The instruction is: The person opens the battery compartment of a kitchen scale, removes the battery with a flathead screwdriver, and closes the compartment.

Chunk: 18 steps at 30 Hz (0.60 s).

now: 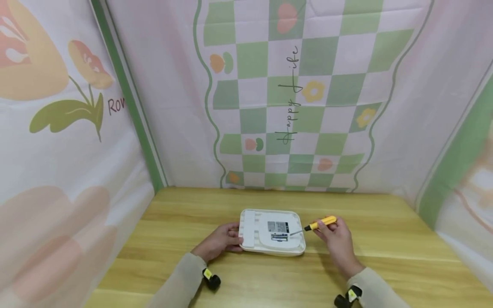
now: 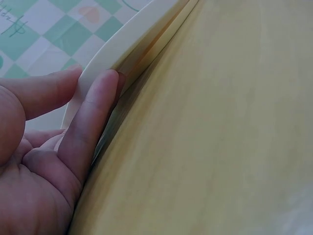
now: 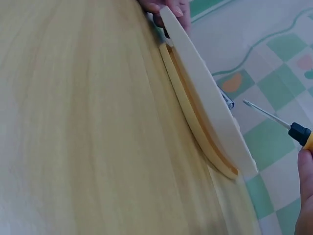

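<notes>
A flat white plastic device (image 1: pixel 252 229) with rounded corners lies on the table, a grey label and an uncovered battery compartment (image 1: pixel 279 237) facing up. My left hand (image 1: pixel 221 241) grips its left edge; in the left wrist view, thumb and fingers (image 2: pixel 90 120) hold the rim. In my right hand (image 1: pixel 339 244) is a screwdriver (image 1: pixel 321 223) with a yellow handle and black collar, its shaft pointing left at the compartment. The right wrist view shows a battery end (image 3: pixel 227 100) standing up past the device, with the screwdriver tip a little apart from it.
The wooden table (image 1: pixel 185 214) carries the device. Behind it hangs a checked green and white cloth (image 1: pixel 285 107), and a flower-printed cloth (image 1: pixel 69 171) closes the left side. Black wrist cameras (image 1: pixel 212 280) sit on both forearms.
</notes>
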Motion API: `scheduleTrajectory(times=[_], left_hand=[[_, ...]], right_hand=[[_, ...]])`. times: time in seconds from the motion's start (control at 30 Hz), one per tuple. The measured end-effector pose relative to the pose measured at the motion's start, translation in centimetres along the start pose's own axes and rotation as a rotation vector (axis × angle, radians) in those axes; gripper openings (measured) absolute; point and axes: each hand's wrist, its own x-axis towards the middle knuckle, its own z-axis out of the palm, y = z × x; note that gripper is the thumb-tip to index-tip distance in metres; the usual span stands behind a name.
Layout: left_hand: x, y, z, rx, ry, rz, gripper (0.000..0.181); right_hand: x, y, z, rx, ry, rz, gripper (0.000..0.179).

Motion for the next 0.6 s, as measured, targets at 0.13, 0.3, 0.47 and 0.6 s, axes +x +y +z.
scheduleTrajectory(times=[0.13,0.3,0.47,0.6], left_hand=[[0.0,-0.1,-0.1,-0.003,-0.008,0.005,0.063],[-0.1,0.0,0.0,-0.001,-0.004,0.012,0.064],[-0.2,0.0,0.0,0.000,-0.008,0.013,0.063],[-0.1,-0.1,-0.1,0.004,-0.016,0.014,0.062]], right_hand=[[-0.1,-0.5,0.4,-0.068,-0.038,-0.020,0.034],[-0.3,-0.8,0.8,-0.086,-0.074,-0.039,0.032],[-0.5,-0.9,1.0,-0.093,-0.084,-0.041,0.034],[-0.7,-1.0,1.2,-0.121,-0.081,-0.030,0.037]])
